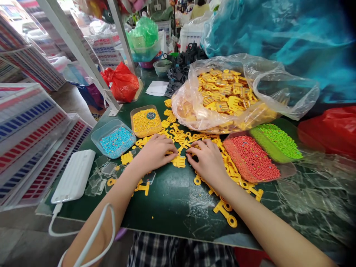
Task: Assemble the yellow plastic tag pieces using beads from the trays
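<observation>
Both hands' fingers bend; I can't tell if the left hand (157,152) or right hand (207,160) grips anything. A flat yellow piece (179,162) lies between. From it, the clear bag (191,109) sits at one o'clock. Handling this piece seems the step; moving it calls for a gentle pinch.

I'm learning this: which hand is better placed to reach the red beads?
Probably the right hand: it's close to the red beads. The left hand is farther off, nearer the yellow beads.

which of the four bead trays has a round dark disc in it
The yellow-bead tray: the dark disc lies on its beads. The blue-bead tray, red-bead tray and green-bead tray show none.
</observation>
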The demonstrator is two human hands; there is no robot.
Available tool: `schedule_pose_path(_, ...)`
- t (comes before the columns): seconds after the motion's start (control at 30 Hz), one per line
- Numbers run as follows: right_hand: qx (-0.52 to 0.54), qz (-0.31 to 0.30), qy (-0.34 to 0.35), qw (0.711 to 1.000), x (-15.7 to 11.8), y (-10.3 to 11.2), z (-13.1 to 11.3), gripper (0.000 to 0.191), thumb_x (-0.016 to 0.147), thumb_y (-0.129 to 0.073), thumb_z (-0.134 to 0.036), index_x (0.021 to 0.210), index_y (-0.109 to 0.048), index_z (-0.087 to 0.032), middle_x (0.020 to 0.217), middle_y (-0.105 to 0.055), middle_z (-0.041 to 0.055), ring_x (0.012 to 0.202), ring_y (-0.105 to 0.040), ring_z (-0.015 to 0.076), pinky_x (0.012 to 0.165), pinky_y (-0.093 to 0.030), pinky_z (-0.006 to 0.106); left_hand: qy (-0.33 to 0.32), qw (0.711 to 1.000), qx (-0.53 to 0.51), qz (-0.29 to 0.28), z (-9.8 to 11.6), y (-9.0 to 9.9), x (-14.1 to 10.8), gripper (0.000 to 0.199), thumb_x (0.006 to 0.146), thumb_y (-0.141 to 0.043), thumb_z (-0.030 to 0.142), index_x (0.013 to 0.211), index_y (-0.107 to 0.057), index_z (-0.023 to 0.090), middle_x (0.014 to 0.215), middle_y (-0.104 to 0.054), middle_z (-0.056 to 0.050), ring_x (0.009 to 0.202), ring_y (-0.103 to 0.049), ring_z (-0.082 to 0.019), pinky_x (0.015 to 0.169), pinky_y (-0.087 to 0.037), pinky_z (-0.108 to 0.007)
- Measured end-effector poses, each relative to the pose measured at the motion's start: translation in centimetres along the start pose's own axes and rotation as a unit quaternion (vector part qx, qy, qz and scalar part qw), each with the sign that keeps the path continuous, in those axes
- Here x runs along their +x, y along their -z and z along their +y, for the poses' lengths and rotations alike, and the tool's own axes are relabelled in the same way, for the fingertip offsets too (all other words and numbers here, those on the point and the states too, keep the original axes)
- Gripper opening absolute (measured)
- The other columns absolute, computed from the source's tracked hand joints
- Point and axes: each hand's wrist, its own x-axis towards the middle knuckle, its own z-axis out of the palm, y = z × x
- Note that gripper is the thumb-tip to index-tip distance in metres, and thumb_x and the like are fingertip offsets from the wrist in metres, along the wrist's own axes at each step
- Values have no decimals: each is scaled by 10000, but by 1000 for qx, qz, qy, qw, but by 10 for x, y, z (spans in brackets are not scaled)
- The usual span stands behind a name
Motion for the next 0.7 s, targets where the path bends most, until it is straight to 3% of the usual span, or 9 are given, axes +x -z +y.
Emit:
schedule_pose_path(0.37, -57, -43, 5, 997, 2, 3, -1, 154, 930, -550, -215, 859, -680, -174, 992, -690, 90, 931, -529, 269, 748, -370, 378, 50, 998, 40, -29, 11, -5, 4, 216, 924, -552, 275, 855, -737, 187, 952, -746, -45, 936, -601, -237, 883, -343, -402)
schedule_pose_path(0.57, 66, -46, 69, 994, -2, 8, -3, 144, 948, -547, -234, 875, -665, -199, 991, -671, 67, 953, -519, 239, 792, -414, 363, 49, 998, 36, -10, 10, -8, 3, 223, 910, -551, 268, 805, -735, 199, 905, -745, -43, 898, -601, -241, 866, -347, -409)
schedule_pose_path(0.7, 101, -53, 74, 991, -4, 7, -5, 142, 942, -571, -237, 852, -676, -208, 940, -669, 50, 905, -507, 220, 800, -417, 351, 51, 998, 39, -17, 10, -8, 3, 216, 894, -552, 240, 788, -735, 202, 873, -742, -41, 882, -600, -235, 876, -344, -410)
